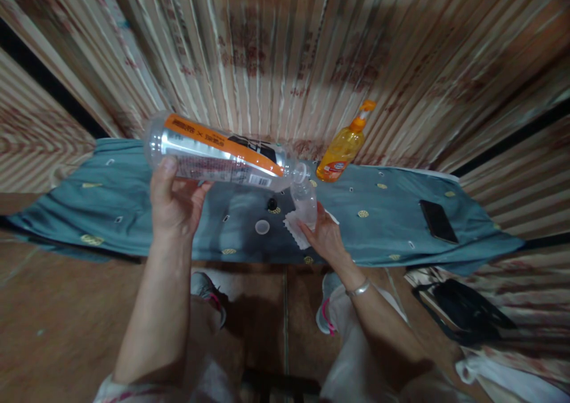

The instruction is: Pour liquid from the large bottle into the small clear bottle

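Observation:
My left hand [174, 198] is closed around a big clear plastic bottle [218, 154] with a silver and orange label. The bottle lies tipped almost level, its uncapped mouth pointing right. Just under that mouth is the top of a small clear container [304, 198], gripped in my right hand [324, 232]. Whether the two rims touch, I cannot tell. A white tissue [294, 228] with a scalloped edge is under my right fingers, beside the small container. On the cloth between my hands are a black cap [272, 204] and a round translucent lid [262, 227].
A green patterned cloth [365, 237] covers the narrow table. An orange pump bottle [342, 148] stands at the back, right of centre. Towards the right end lies a black phone [438, 221]. Pleated curtains [267, 47] hang behind, and a dark bag [463, 311] is at lower right.

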Demonstrator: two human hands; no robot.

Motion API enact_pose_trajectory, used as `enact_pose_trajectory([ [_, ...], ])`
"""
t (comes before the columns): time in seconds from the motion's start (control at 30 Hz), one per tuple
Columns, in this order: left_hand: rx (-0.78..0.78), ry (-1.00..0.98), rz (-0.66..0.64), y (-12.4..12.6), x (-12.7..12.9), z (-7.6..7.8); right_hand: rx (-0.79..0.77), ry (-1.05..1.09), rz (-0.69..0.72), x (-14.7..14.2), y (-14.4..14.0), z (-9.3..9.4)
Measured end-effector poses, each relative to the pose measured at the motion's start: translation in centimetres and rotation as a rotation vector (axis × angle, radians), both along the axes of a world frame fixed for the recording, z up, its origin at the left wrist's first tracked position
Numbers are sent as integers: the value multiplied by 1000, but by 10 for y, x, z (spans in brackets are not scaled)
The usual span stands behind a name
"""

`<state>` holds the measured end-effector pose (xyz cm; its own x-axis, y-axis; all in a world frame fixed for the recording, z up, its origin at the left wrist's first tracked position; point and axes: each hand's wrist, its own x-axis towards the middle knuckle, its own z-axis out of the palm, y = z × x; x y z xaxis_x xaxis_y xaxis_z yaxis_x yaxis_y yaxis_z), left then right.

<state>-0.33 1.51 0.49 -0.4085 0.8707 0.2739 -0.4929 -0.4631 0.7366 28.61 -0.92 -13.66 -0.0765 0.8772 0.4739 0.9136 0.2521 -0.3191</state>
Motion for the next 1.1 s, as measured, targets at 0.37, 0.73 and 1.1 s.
enact_pose_trajectory([
  [0.37,-11,36,11,-1,-1,0,17,4,-6,0,1,-1],
  [0.73,-6,14,-8,-1,0,3,-12,5,10,1,0,1],
  [1.1,34,39,-36,0,0,2,-11,-6,13,1,0,2],
])
